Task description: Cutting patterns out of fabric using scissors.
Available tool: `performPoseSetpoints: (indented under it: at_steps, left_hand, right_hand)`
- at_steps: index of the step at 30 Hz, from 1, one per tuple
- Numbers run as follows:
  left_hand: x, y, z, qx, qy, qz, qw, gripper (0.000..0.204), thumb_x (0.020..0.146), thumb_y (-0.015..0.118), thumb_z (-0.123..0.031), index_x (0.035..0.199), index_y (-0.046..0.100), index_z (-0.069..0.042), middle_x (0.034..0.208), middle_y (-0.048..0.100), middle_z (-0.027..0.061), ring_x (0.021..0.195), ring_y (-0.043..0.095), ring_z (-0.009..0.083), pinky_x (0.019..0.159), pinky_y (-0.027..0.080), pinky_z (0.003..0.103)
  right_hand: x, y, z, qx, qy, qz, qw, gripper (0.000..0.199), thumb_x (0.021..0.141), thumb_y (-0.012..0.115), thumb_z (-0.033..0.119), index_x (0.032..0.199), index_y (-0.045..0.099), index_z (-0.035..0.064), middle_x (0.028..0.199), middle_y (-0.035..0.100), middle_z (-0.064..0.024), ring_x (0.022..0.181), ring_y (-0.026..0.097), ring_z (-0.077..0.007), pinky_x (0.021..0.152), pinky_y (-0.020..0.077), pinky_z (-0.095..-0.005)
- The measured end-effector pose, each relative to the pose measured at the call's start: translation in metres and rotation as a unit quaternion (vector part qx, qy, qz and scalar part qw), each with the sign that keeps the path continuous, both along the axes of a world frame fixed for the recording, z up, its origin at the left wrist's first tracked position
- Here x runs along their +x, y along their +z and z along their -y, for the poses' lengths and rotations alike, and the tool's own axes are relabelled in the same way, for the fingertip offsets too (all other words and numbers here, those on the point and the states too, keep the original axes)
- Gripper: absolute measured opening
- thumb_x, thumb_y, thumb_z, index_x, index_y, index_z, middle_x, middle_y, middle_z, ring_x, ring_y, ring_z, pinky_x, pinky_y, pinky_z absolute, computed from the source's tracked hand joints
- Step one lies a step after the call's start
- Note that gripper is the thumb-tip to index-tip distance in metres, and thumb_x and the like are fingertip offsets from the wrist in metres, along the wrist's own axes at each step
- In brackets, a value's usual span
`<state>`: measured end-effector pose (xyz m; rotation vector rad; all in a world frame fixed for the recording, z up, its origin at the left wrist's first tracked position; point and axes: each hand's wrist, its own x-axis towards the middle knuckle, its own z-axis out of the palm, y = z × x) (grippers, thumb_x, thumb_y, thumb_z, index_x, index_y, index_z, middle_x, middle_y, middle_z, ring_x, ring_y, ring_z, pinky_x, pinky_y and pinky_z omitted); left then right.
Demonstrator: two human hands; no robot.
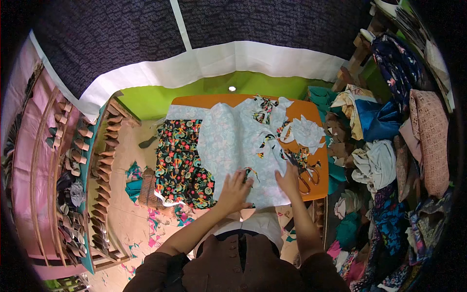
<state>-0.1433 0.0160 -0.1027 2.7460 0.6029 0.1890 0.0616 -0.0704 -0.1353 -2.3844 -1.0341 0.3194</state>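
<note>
On an orange table (194, 100) lies a printed cloth (182, 165), black with red, green and yellow figures, its pale reverse side (224, 131) turned up over the middle. My left hand (235, 192) rests on the pale side near the front edge, fingers apart, beside a small curled bit of print. At the right, my right hand (288, 180) lies on the cloth with its fingers stretched forward and thumb apart. Just right of it is a pair of scissors (310, 181) with dark looped handles; its blades are partly hidden. Crumpled offcuts (304, 132) lie at the far right.
Shelves on the left hold rows of wooden shoe lasts (104, 168). Folded and heaped fabrics (374, 163) crowd the right side. Cloth scraps (154, 226) litter the tiled floor. A dark patterned curtain (272, 29) with a white border hangs before a green wall (160, 95).
</note>
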Motion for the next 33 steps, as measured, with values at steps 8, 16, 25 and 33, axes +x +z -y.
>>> performPoseSetpoints:
  at_steps: [8, 16, 25, 33]
  left_hand:
    - [0.014, -0.034, 0.004, 0.124, -0.165, 0.085, 0.975, 0.03, 0.074, 0.047, -0.019, 0.101, 0.052, -0.008, 0.119, 0.042, 0.0129, 0.114, 0.035, 0.0277, 0.095, 0.025, 0.043]
    - [0.014, 0.005, -0.027, 0.022, -0.072, 0.186, 0.98, 0.023, 0.065, 0.058, -0.009, 0.088, 0.057, -0.006, 0.106, 0.049, 0.0126, 0.102, 0.045, 0.0286, 0.085, 0.036, 0.04]
    - [-0.003, 0.02, -0.044, -0.021, 0.115, 0.233, 0.965, 0.019, 0.07, 0.059, -0.015, 0.086, 0.056, -0.004, 0.086, 0.05, 0.0136, 0.079, 0.049, 0.0292, 0.065, 0.039, 0.037]
    - [-0.034, -0.003, -0.002, -0.433, 0.156, 0.029, 0.887, 0.036, 0.083, 0.046, -0.035, 0.093, 0.049, 0.0, 0.076, 0.054, 0.0149, 0.068, 0.053, 0.0247, 0.06, 0.04, 0.032]
  right_hand:
    - [-0.04, -0.02, 0.042, -0.029, -0.121, 0.034, 0.992, 0.053, 0.07, 0.059, 0.027, 0.113, 0.041, 0.0024, 0.099, 0.047, -0.02, 0.094, 0.046, -0.0339, 0.078, 0.0375, -0.041]
    - [-0.019, 0.003, 0.051, 0.107, -0.102, -0.549, 0.822, 0.047, 0.077, 0.055, 0.018, 0.114, 0.038, -0.0036, 0.103, 0.053, -0.016, 0.091, 0.055, -0.0221, 0.073, 0.0456, -0.0324]
    - [-0.035, 0.054, 0.022, 0.327, -0.07, -0.751, 0.569, 0.051, 0.078, 0.05, 0.006, 0.123, 0.028, 0.0022, 0.116, 0.044, -0.0125, 0.103, 0.047, -0.0238, 0.084, 0.0408, -0.034]
    - [-0.047, 0.067, 0.02, 0.366, -0.041, -0.735, 0.57, 0.066, 0.072, 0.042, -0.013, 0.13, 0.019, 0.0076, 0.121, 0.039, -0.014, 0.11, 0.042, -0.0247, 0.088, 0.0388, -0.034]
